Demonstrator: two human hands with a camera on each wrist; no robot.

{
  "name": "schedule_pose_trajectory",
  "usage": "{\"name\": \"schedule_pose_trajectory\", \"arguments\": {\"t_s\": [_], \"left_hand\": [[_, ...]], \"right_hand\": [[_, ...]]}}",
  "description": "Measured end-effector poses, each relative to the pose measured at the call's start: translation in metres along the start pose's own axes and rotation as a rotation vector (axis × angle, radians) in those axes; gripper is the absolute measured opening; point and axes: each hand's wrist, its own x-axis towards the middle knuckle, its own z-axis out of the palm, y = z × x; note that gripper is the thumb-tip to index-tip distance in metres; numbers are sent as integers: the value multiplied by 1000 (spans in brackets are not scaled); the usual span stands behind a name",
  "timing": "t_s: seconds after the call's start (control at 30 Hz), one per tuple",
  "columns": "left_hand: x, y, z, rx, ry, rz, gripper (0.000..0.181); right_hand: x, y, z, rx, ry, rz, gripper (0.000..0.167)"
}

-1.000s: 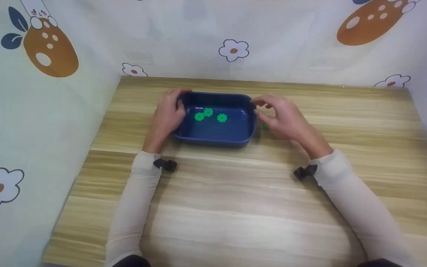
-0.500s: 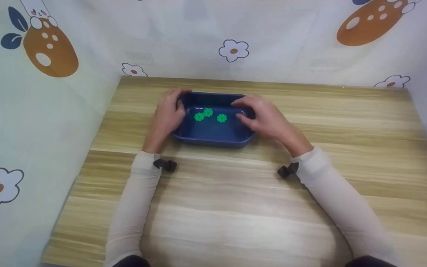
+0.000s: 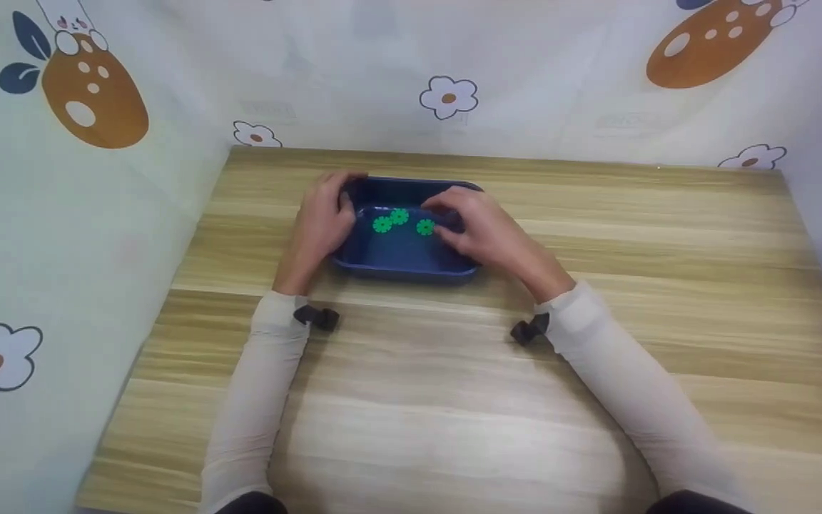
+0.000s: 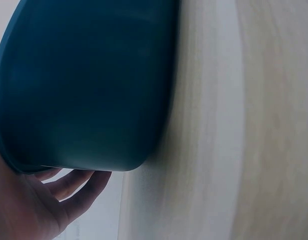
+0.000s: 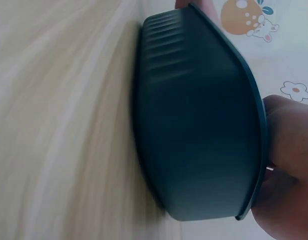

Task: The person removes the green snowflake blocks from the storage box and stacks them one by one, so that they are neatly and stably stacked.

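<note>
Right hand [image 3: 479, 225] advanced over box [image 3: 407, 270], bringing green disc [image 3: 424, 227] within reach; grip was indeterminable. Left hand [image 3: 324, 220] gripped box.

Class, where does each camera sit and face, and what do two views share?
Head: on the head, facing forward and down over table, blue tub, green pieces; left hand, right hand, sleeves show.
Left wrist: on that wrist, facing the tub's outside; part of the left hand shows.
Right wrist: likewise, facing the tub's outside; part of the right hand, maybe some of the left, shows.
Shared by head and right wrist: the patterned backdrop.
</note>
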Motion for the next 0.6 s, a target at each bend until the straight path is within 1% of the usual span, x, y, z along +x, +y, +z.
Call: {"name": "schedule_pose_trajectory", "arguments": {"t_s": [0.13, 0.2, 0.27, 0.43, 0.6], "left_hand": [[0, 0, 0, 2, -6, -12, 49], [0, 0, 0, -1, -7, -11, 49], [0, 0, 0, -4, -8, -8, 49], [0, 1, 0, -5, -10, -4, 49], [-1, 1, 1, -7, -2, -5, 49]], "right_hand": [[7, -3, 4, 11, -8, -8, 36], [10, -4, 8, -7, -20, -2, 37], [11, -4, 12, -53, -40, 20, 39], [12, -6, 18, -206, -99, 105, 44], [12, -9, 21, -327, -174, 137, 51]]}}
